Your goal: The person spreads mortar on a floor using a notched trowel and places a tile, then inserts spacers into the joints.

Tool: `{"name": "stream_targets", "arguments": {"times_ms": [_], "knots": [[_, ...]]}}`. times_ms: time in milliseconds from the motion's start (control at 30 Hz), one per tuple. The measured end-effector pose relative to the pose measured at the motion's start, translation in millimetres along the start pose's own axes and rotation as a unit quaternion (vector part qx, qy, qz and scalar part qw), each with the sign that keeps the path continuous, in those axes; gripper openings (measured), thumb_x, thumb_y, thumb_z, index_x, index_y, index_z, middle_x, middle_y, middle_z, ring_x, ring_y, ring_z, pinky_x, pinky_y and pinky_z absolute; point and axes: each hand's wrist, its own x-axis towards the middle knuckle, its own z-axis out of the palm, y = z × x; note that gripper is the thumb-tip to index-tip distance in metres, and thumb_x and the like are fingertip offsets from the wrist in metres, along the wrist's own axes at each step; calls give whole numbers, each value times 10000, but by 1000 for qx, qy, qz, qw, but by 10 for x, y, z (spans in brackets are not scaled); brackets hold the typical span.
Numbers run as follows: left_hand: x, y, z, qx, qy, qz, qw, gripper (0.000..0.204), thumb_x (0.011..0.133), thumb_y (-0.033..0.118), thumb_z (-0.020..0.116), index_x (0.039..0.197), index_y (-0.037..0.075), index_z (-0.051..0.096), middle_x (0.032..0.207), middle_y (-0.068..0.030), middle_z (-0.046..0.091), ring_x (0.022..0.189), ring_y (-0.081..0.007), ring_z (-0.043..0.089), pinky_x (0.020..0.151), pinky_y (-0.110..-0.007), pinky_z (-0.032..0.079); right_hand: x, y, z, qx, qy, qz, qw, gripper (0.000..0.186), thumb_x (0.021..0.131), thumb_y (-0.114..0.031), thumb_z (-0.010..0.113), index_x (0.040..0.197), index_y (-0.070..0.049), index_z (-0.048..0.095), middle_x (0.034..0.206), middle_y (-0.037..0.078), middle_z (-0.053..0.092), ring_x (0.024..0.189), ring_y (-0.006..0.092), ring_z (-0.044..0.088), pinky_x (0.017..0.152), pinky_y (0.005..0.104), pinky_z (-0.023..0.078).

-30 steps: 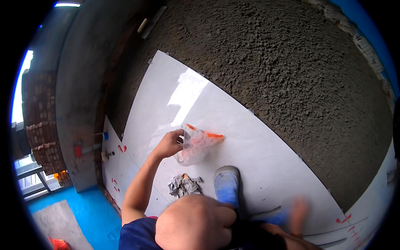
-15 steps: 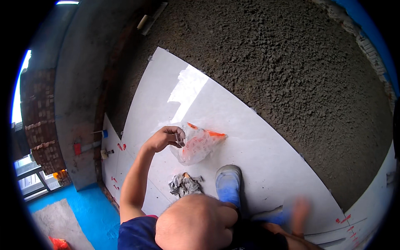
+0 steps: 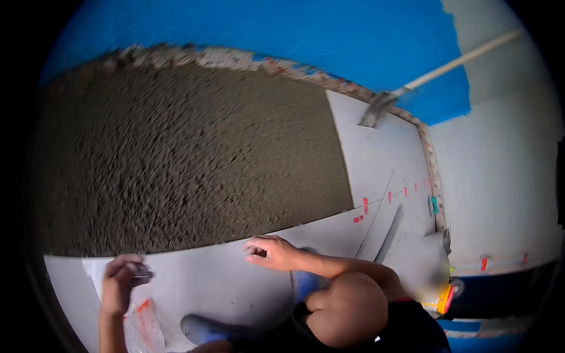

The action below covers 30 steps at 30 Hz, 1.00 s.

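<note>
My left hand [image 3: 121, 285] is raised over the left part of the white floor tiles [image 3: 215, 282], near a clear plastic bag [image 3: 143, 327] with red-orange print. Its fingers are curled together around something small and greyish that I cannot make out. My right hand [image 3: 274, 253] is near the tile edge that borders the bed of grey mortar [image 3: 194, 159]. Its fingers are bent inward and closed; whatever they hold, if anything, is hidden. Small clips [image 3: 220, 242] stick out along that tile edge. Both my feet, in blue covers, rest on the tiles.
A shovel [image 3: 379, 109] with a pale handle leans at the far right against the blue-and-grey wall. A long metal straightedge [image 3: 388, 234] lies on the tiles to the right, by red marks [image 3: 365, 205]. A blurred whitish round thing [image 3: 425, 265] and a yellow-red object [image 3: 445, 300] are at lower right.
My view has swung right, bringing the blue wall, shovel and straightedge into sight. The plastic bag now appears at lower left. My right hand has come forward to the tile edge.
</note>
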Motion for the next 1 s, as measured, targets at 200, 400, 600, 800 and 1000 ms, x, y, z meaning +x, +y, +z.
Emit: {"name": "stream_targets", "arguments": {"times_ms": [200, 400, 600, 800, 1000], "knots": [[713, -61, 1949, 67, -181, -204, 960, 233, 934, 49, 578, 1128, -54, 653, 1102, -163, 692, 1004, -276, 702, 908, -388, 578, -308, 108, -246, 171, 40, -21, 984, 580, 897, -179, 776, 1383, -88, 474, 1028, 83, 628, 774, 118, 650, 718, 300, 544], [979, -346, 2865, 219, -258, -48, 940, 265, 925, 61, 580, 1154, -53, 650, 1204, -153, 669, 1105, -261, 672, 959, -377, 547, -412, 498, -389, 160, 228, -75, 957, 404, 926, -186, 738, 1244, -24, 549, 963, 92, 650, 802, 189, 661, 716, 320, 548], [1262, -578, 3833, 41, -169, -168, 970, 369, 934, 137, 519, 1258, -21, 596, 1235, -168, 660, 1154, -286, 647, 1041, -448, 476, -606, 1291, -827, 319, 339, -33, 884, 134, 1027, -103, 579, 1144, -39, 583, 937, 26, 633, 854, 98, 625, 718, 288, 539], [1097, -990, 4192, 111, -201, -231, 945, 310, 882, -95, 438, 1093, -42, 659, 1013, -139, 693, 825, -205, 690, 683, -311, 599, -1656, 2477, -1802, 433, 448, 98, 776, 219, 1045, -141, 570, 1239, -49, 610, 894, 24, 614, 773, 145, 682, 691, 297, 590], [957, -1661, 3938, 126, -210, -231, 942, 239, 809, -101, 439, 915, -38, 644, 824, -88, 651, 710, -156, 631, 629, -286, 534, -2137, 3181, -2673, 346, 538, 274, 718, 251, 1011, -18, 520, 1257, 1, 567, 919, 39, 568, 837, 181, 679, 706, 323, 605]]}}
